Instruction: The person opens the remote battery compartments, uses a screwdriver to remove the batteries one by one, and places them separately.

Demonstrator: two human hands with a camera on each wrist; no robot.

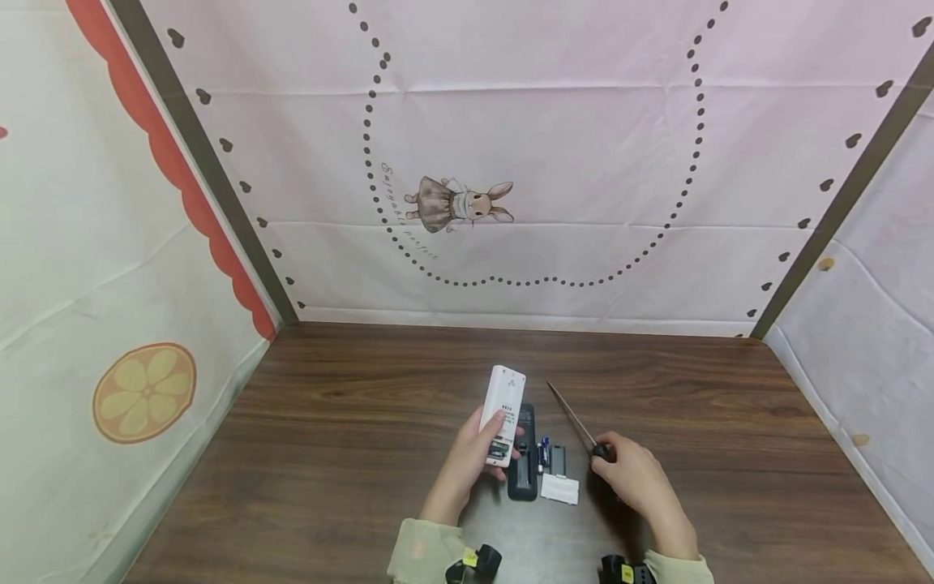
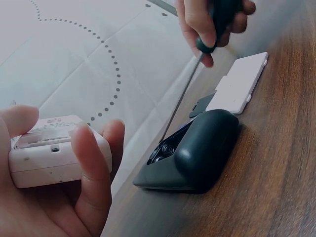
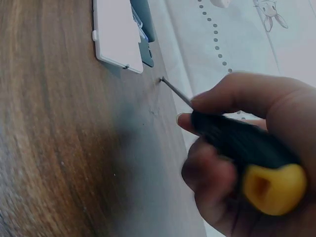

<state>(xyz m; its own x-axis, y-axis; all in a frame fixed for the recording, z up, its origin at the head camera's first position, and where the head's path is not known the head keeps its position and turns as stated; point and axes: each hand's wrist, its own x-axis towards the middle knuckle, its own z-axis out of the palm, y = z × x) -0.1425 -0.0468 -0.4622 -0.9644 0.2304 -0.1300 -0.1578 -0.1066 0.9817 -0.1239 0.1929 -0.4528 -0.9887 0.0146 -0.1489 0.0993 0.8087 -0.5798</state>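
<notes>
My left hand grips a white remote control, its back turned up and its battery compartment uncovered at the near end. In my right hand is a screwdriver with a black handle and yellow end cap. Its long thin shaft points away and to the left, over the table. Between the hands lies a black remote control, and the left wrist view shows a coiled spring in its uncovered battery compartment. Beside it are blue batteries, a dark battery cover and a white battery cover.
Everything lies on a dark wood-grain table. A pale cloth with a rabbit print and dotted line hangs behind it. More printed cloth stands along the left side and right side.
</notes>
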